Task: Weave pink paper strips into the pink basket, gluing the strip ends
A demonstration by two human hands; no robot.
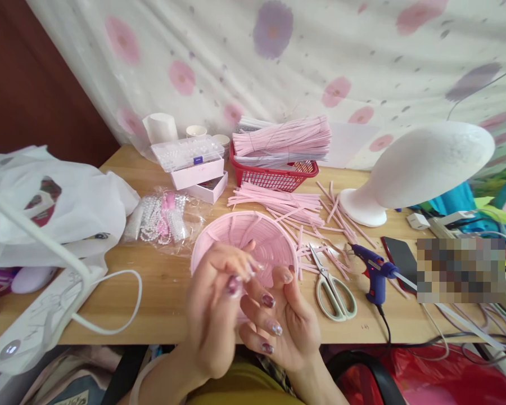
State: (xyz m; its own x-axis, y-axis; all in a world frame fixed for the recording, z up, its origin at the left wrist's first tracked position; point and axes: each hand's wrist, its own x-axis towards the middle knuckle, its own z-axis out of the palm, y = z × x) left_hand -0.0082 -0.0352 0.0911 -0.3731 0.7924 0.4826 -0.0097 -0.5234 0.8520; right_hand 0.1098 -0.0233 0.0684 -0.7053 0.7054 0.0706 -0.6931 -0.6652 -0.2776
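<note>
A round pink woven basket [244,236] is held tilted above the table's front edge, its hollow facing me. My left hand [213,320] is closed in a pinch at the basket's near rim, fingertips pressed on the weave. My right hand [284,326] cups the basket from below on the right, fingers curled and thumb on the rim. Loose pink strips [287,205] lie just behind the basket.
Scissors [333,287] and a blue glue gun [373,270] lie right of the hands. A red basket [274,174] holds bundled pink strips. A white foam head [421,169], a phone, bead boxes [194,163], a bag of beads [162,219], a white plastic bag [50,202] and a lamp base also stand around.
</note>
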